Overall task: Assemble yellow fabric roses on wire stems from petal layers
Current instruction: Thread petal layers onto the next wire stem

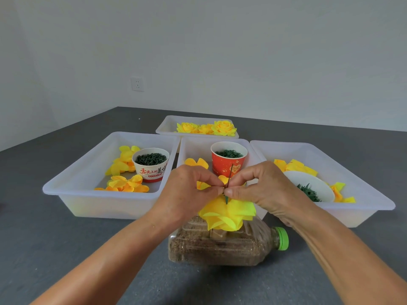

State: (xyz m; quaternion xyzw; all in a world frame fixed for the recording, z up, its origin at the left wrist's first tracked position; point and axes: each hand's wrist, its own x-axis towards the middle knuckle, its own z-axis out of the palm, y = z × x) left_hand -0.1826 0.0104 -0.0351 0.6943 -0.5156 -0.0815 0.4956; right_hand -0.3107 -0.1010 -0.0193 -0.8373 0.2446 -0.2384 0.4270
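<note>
- Left hand (pixel 187 190) and right hand (pixel 262 188) meet at centre, above a yellow fabric rose (pixel 226 214).
- Both hands' fingers are curled, thumb and forefinger tips pinched together on a thin dark wire stem (pixel 230 176) that stands nearly upright between them.
- Rose hangs head-down just under the fingertips, petals spread; a green tip shows at its top centre.
- Rose sits right above a clear plastic bottle (pixel 220 247) lying on its side on the grey bench (pixel 55 238), filled with brown grainy stuff, green cap (pixel 283 238) pointing right. Cannot tell if the rose touches the bottle.
- Left white tray (pixel 72 194): loose yellow petal layers (pixel 125 183) and a white paper cup (pixel 152 164) of dark green pieces.
- Middle tray (pixel 193 148): red paper cup (pixel 228 159) of green pieces, more petals, partly hidden by hands.
- Right tray (pixel 361 194): yellow petals, a white bowl (pixel 312 186) with green bits.
- Far tray (pixel 167 126): finished yellow roses (pixel 223 128).
- Wall socket (pixel 137 84) behind.
</note>
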